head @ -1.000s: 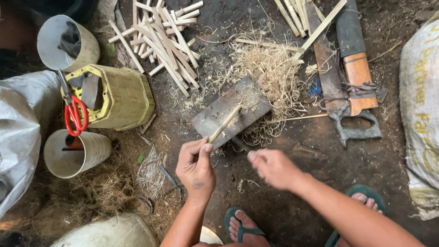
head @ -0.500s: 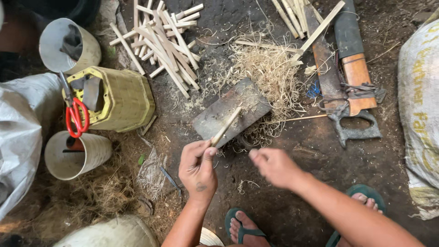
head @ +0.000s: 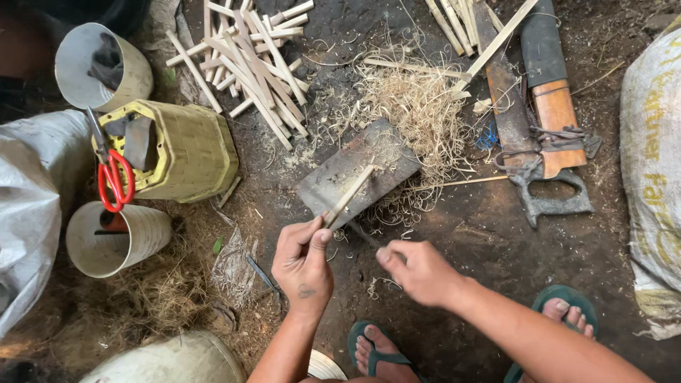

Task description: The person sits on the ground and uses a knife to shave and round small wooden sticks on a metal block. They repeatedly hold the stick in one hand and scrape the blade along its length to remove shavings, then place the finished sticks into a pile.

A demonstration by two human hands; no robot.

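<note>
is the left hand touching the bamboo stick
Touching: the head view shows the left hand pinching the near end of the bamboo stick between thumb and fingers.

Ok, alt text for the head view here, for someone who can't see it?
Seen from above, a left hand holds a thin stick on a flat board while the right hand grips a narrow blade beside it. Shavings and cut sticks lie on the dirt.

Pale matt wood stick point(head: 349, 195) lies on a dull, rough grey block point(head: 358, 174). Curly dry shavings point(head: 418, 106) upper centre. Woven yellow basket point(head: 188, 150), left. Glossy red plastic scissors point(head: 113, 177). Rusty metal saw point(head: 525, 120), right.
</note>
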